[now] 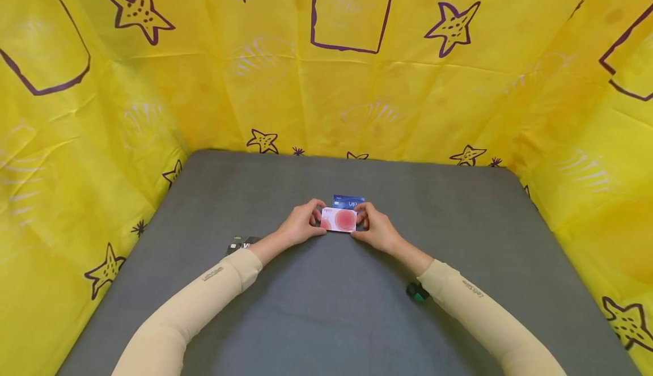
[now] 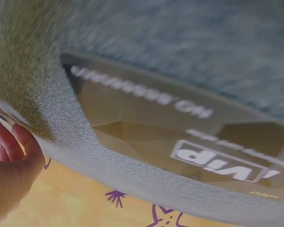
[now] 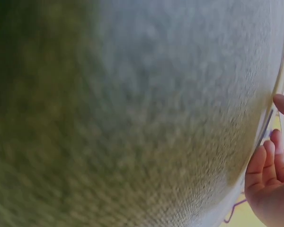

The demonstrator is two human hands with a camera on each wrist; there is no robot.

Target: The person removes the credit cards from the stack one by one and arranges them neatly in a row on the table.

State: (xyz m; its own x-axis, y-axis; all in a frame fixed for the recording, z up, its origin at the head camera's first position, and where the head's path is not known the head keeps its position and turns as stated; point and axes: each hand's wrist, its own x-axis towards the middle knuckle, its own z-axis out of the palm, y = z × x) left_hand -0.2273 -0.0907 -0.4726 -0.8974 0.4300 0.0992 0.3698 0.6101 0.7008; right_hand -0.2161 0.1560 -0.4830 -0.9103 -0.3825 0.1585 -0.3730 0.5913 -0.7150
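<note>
A white card with pink circles [image 1: 339,219] is held between both hands near the middle of the table. My left hand [image 1: 302,222] pinches its left edge, thumb at the lower corner and forefinger at the upper one. At the opposite edge, my right hand [image 1: 377,227] pinches it the same way. Just beyond it shows a blue VIP card [image 1: 348,201], its lower part hidden by the pink and white one. A black VIP card [image 1: 240,244] lies by the left forearm, partly covered in the head view; the left wrist view shows this black card [image 2: 180,127] large and upside down.
The grey table [image 1: 459,223] has yellow cloth walls [image 1: 326,98] with purple starfish outlines at its back and sides. A small black and green object [image 1: 417,292] sits at the right sleeve's cuff.
</note>
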